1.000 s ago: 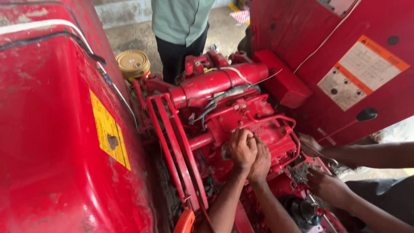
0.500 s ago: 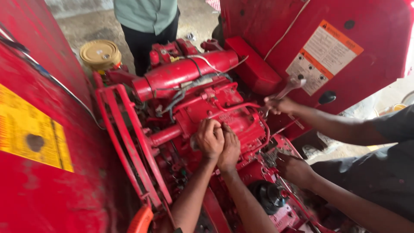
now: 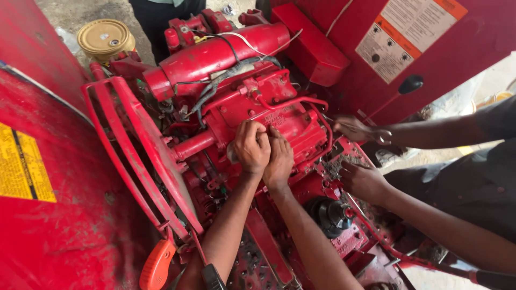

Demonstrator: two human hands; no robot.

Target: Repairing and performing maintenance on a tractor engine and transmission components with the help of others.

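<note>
Grip, left hand (image 3: 251,146): fingers curled tight into a fist against the side of the red engine block (image 3: 269,110); a pale grey object is glimpsed under the palm, and what it is cannot be told.
Grip, right hand (image 3: 279,156): fingers bent and pressed on the same spot, knuckles touching the left hand; whether anything is pinched cannot be told.
Location of engine block: centre of view, between the red frame bars (image 3: 137,145) on the left and the red housing panel (image 3: 430,48) on the right.
Change since half a second ago: both hands are found on the same spot of the block, posture unchanged. The co-worker's far hand (image 3: 357,129), then raised with a tool near the panel, is now lowered to the block's right edge.
Co-worker's near hand (image 3: 365,180): laid on the gritty red plate just right of the block.
Appearance of block: red paint, worn and grimy; a red cylinder (image 3: 215,53) runs along the top, with grey cables draped over it.
Surroundings: tan round cap (image 3: 106,38) at upper left; black pulley (image 3: 330,215) below the hands; orange handle (image 3: 157,266) at bottom left; a standing person's dark trousers (image 3: 161,16) at the top edge.
</note>
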